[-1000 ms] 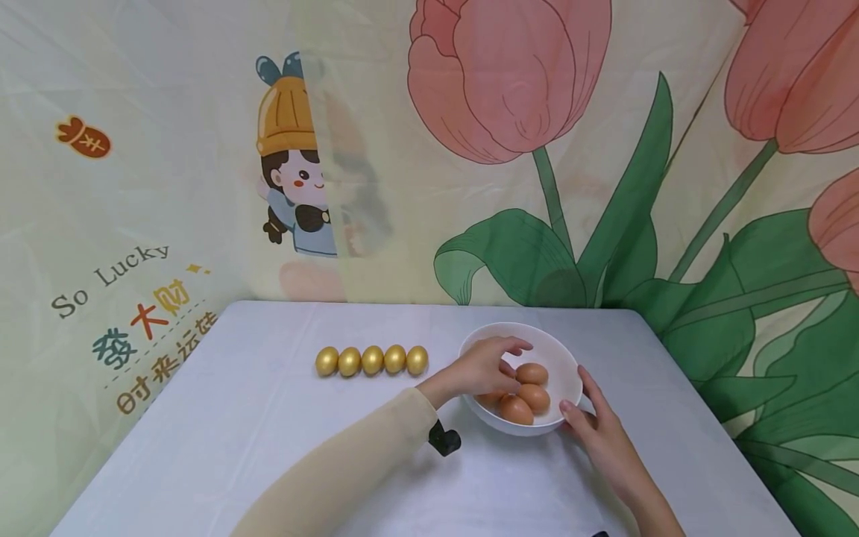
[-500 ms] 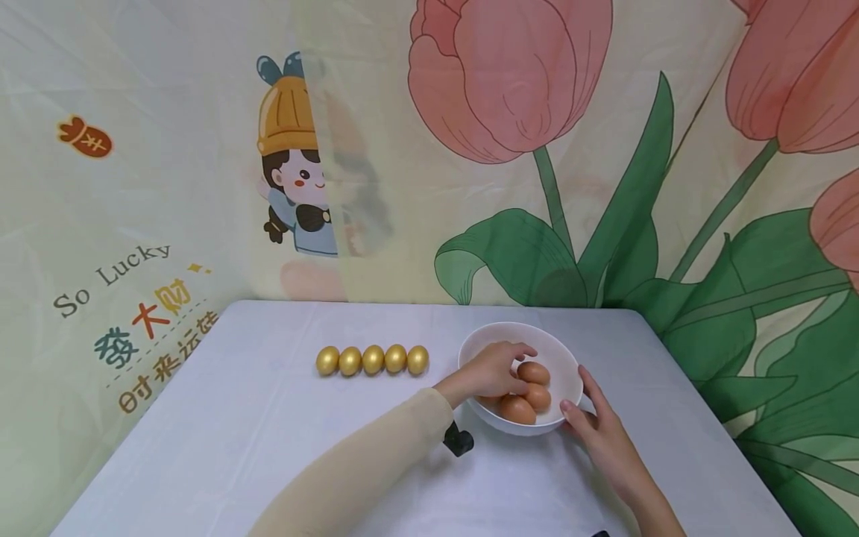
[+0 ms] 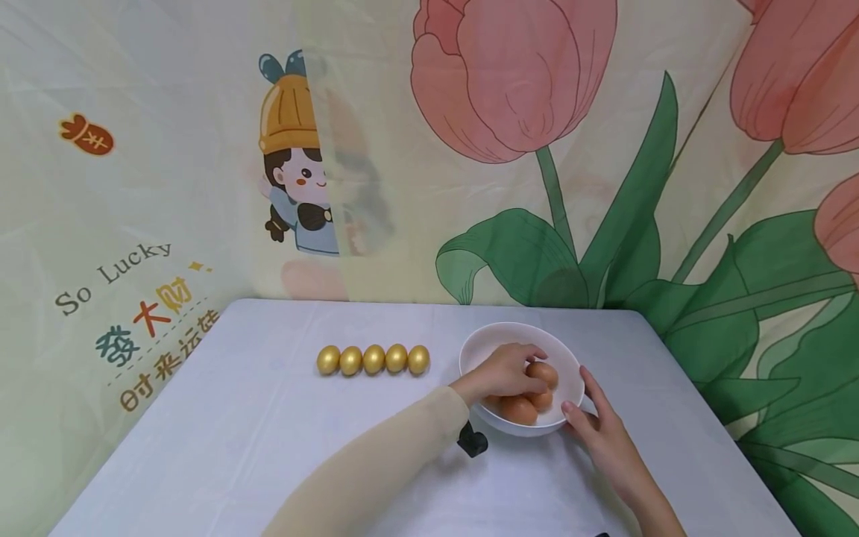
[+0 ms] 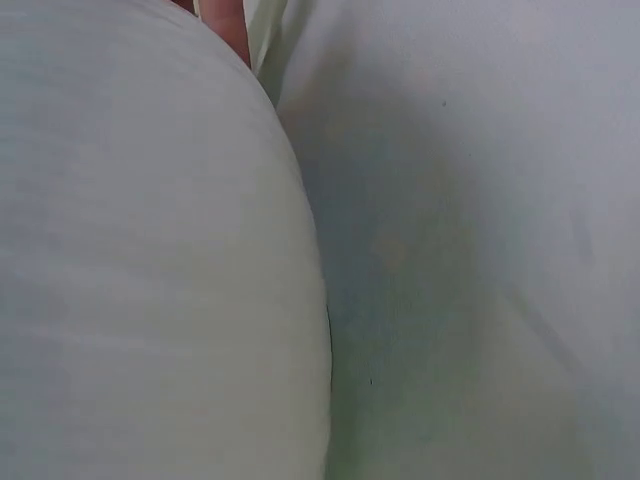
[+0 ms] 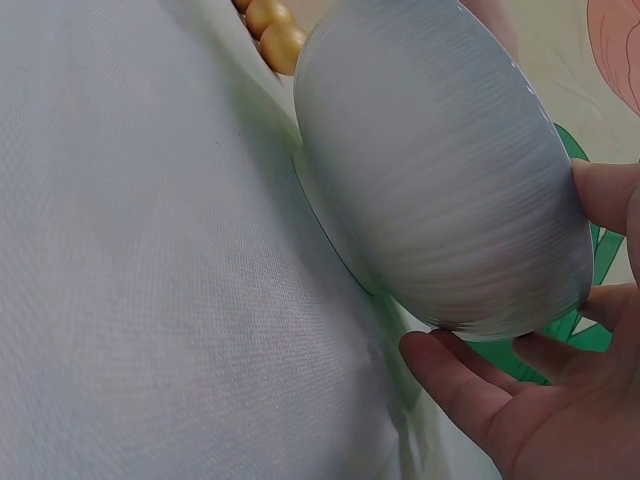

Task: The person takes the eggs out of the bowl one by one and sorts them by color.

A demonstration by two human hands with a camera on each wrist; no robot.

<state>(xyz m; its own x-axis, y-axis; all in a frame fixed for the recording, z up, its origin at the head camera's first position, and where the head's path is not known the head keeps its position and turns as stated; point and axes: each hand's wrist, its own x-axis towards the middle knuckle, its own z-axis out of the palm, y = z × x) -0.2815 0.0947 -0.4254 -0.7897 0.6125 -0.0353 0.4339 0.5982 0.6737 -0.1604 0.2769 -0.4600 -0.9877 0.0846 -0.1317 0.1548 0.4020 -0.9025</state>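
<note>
A white bowl stands at the right of the table with several brown eggs inside. My left hand reaches over its left rim, thumb and fingers around the upper brown egg; the palm hides part of the eggs. At the bowl's right side my right hand grips the rim, thumb at the near edge. In the right wrist view its fingers lie along the underside of the outer wall. The bowl's outer wall fills the left part of the left wrist view.
Several gold eggs stand in a row left of the bowl, behind the left forearm. A white cloth covers the table. A printed curtain hangs right behind its back edge.
My left hand has moved a little to the right and deeper into the bowl, its fingers closing around the upper brown egg, which has shifted slightly right. The right hand stays on the bowl.
</note>
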